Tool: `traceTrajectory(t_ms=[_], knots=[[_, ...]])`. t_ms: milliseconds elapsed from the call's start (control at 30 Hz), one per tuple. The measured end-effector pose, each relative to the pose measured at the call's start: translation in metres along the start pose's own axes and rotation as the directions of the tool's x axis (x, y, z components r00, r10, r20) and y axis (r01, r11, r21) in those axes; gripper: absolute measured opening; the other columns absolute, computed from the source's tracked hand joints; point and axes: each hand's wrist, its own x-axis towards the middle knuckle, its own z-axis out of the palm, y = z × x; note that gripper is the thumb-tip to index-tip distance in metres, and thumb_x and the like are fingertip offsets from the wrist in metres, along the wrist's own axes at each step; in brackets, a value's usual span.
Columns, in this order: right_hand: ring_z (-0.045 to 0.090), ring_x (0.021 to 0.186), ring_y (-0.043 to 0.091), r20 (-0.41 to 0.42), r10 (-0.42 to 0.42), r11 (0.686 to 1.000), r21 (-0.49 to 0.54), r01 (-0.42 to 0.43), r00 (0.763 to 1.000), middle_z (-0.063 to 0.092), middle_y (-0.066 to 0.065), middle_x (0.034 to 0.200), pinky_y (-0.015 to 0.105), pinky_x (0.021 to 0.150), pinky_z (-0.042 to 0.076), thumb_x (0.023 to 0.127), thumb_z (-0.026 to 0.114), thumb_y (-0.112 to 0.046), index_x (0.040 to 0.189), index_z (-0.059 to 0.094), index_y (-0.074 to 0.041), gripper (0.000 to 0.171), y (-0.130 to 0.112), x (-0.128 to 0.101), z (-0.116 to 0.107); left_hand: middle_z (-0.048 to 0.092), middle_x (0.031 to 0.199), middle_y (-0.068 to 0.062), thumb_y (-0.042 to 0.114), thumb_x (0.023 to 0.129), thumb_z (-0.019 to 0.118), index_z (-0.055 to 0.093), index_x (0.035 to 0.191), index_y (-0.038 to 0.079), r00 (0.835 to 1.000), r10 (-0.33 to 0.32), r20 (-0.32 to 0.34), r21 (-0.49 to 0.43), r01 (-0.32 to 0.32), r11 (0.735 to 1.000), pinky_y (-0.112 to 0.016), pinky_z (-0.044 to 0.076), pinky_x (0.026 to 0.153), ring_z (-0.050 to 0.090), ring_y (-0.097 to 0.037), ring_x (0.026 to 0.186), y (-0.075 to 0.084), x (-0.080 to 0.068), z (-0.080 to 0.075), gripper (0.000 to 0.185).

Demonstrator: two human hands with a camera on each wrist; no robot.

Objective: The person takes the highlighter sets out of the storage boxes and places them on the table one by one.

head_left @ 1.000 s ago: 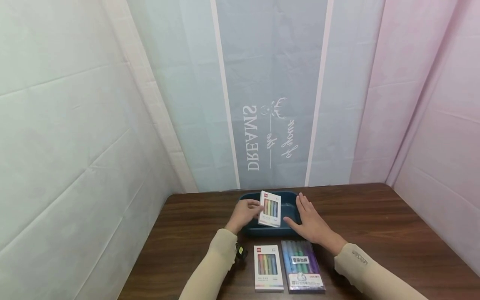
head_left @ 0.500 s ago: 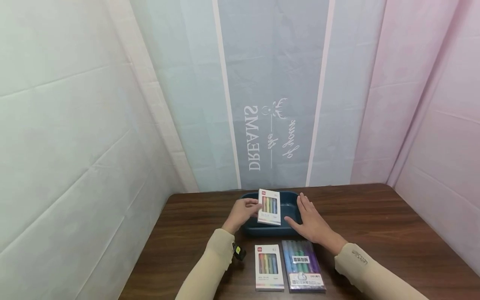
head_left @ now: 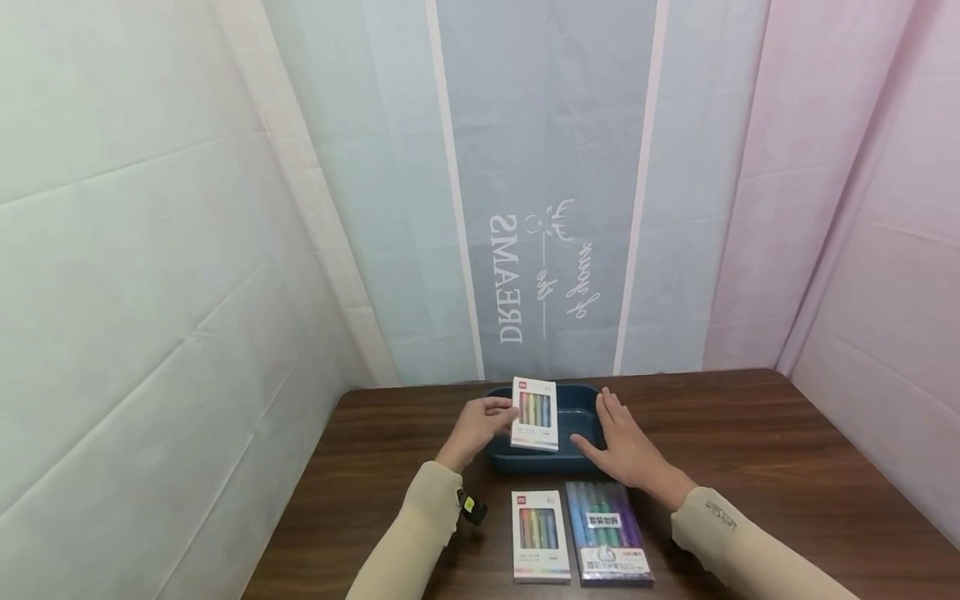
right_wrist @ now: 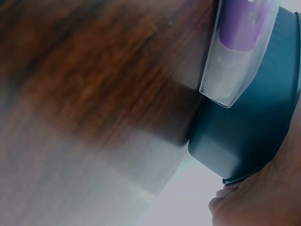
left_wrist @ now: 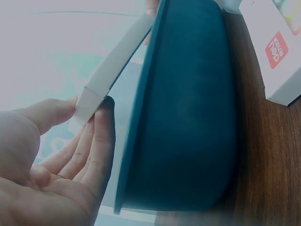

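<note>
In the head view a white box of coloured pens [head_left: 535,414] is pinched at its left edge by my left hand [head_left: 480,427]. The box is tilted above the left part of a dark blue tray [head_left: 531,462]. From the left wrist view, the thumb and fingertips grip one end of the white box [left_wrist: 110,70], seen edge-on beside the tray's rim. My right hand [head_left: 628,450] rests on the tray's right rim with its fingers straight and spread. Part of the tray's inside is hidden behind the box.
Nearer me on the wooden table [head_left: 712,433] lie a second white pen box [head_left: 540,537] and a clear pack of blue, green and purple pens [head_left: 609,533]. A printed curtain [head_left: 555,167] hangs behind the table. A black device [head_left: 471,506] sits on my left wrist.
My left hand has shifted slightly left with the box of pens, which has turned a little more upright. The right hand keeps its place on the tray.
</note>
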Motion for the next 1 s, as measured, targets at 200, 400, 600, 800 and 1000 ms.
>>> traceTrajectory(t_ms=[200,400,600,800,1000], knots=[[0.015,0.161,0.052,0.000,-0.001,1.000,-0.016,0.001,1.000,0.012,0.033,0.174,0.066,0.129,0.018,0.103,0.062,-0.061,0.163,0.019,0.014,0.106,0.001,0.000,0.002,0.079,0.115,-0.009,0.032,0.103,0.075,0.072,0.132,0.004,1.000,-0.014,0.007,0.017,0.014,1.000,-0.045,0.063,0.096,0.077,-0.023,0.095,0.002,-0.006,-0.003,0.041],[0.015,0.160,0.053,-0.005,-0.006,1.000,-0.010,0.006,1.000,0.012,0.033,0.174,0.067,0.129,0.017,0.103,0.063,-0.061,0.163,0.020,0.015,0.105,0.001,0.001,0.001,0.078,0.116,-0.010,0.033,0.104,0.075,0.070,0.133,0.002,1.000,0.004,0.022,0.000,-0.004,1.000,-0.046,0.063,0.097,0.077,-0.023,0.096,0.003,-0.011,-0.006,0.042],[0.016,0.160,0.053,-0.014,-0.015,1.000,-0.010,0.015,1.000,0.013,0.033,0.174,0.067,0.129,0.018,0.104,0.064,-0.058,0.163,0.021,0.015,0.103,0.002,0.000,0.002,0.078,0.116,-0.009,0.033,0.105,0.073,0.069,0.135,0.002,0.999,0.003,0.032,0.005,-0.004,1.000,-0.050,0.060,0.101,0.077,-0.023,0.097,0.003,-0.018,-0.011,0.043],[0.017,0.160,0.053,-0.027,-0.022,1.000,-0.022,0.021,0.999,0.014,0.034,0.173,0.067,0.128,0.020,0.104,0.065,-0.056,0.162,0.022,0.016,0.102,0.001,-0.001,0.002,0.078,0.117,-0.012,0.031,0.105,0.073,0.067,0.136,-0.001,0.998,0.010,0.055,-0.020,-0.009,1.000,-0.049,0.061,0.099,0.077,-0.024,0.097,0.004,-0.026,-0.016,0.045],[0.018,0.159,0.053,-0.033,-0.022,0.999,-0.038,0.021,0.999,0.016,0.035,0.173,0.066,0.129,0.020,0.104,0.064,-0.057,0.162,0.023,0.016,0.102,0.000,-0.001,0.000,0.077,0.119,-0.015,0.028,0.105,0.073,0.065,0.138,-0.003,0.998,0.012,0.062,-0.017,-0.011,1.000,-0.045,0.063,0.096,0.077,-0.024,0.097,0.003,-0.035,-0.022,0.046]])
